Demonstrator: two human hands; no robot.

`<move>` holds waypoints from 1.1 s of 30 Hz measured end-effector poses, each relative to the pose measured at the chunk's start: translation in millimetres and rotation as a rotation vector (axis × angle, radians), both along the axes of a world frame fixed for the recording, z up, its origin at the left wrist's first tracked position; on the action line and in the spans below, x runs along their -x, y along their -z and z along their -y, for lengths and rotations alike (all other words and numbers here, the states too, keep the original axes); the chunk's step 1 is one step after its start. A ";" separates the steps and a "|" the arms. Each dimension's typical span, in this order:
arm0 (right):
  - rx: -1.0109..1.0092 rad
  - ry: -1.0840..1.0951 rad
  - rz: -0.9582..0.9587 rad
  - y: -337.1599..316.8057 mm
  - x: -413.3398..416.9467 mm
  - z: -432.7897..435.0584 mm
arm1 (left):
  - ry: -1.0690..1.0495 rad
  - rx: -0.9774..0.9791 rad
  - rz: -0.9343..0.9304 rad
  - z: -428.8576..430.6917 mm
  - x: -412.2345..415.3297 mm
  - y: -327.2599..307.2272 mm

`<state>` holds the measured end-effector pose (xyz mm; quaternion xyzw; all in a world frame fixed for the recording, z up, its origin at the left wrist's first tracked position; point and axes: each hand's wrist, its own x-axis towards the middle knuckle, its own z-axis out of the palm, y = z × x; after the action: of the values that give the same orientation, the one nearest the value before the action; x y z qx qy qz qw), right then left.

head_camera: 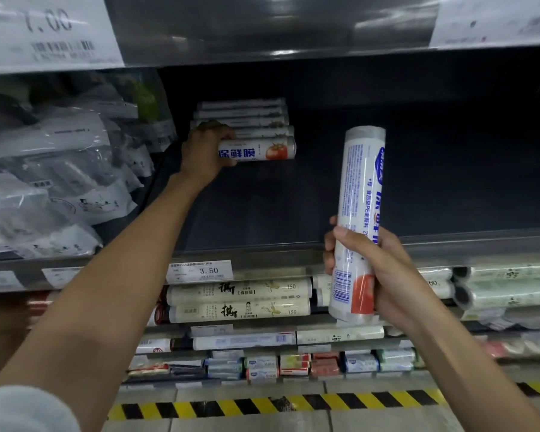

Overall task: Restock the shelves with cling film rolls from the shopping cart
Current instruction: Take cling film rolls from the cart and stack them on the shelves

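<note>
From the head view, the left hand [208, 154] curls around the left end of a tomato-printed roll [259, 151], lying level at the front of a stack of rolls [240, 116] on the dark, matte shelf [325, 198]. The right hand [378, 275] grasps the lower part of an upright roll [360, 213], a glossy white cylinder with blue print, in front of the shelf edge. Crinkled plastic bags [44, 182] fill the left. Below, cream rolls [237, 299] lie stacked; yellow-black hazard tape [262, 403] crosses the tiled floor [231, 425].
</note>
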<state>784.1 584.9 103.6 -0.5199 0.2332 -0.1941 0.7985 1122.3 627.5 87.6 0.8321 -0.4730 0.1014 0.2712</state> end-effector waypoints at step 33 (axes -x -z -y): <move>1.418 -0.232 -0.370 -11.3 -150.8 77.6 | -0.225 0.292 0.699 -145.8 100.2 82.4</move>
<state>934.8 507.3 114.9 -0.9562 0.1264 -0.1216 0.2344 1022.1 773.3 5.2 0.7466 -0.4234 0.4740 0.1964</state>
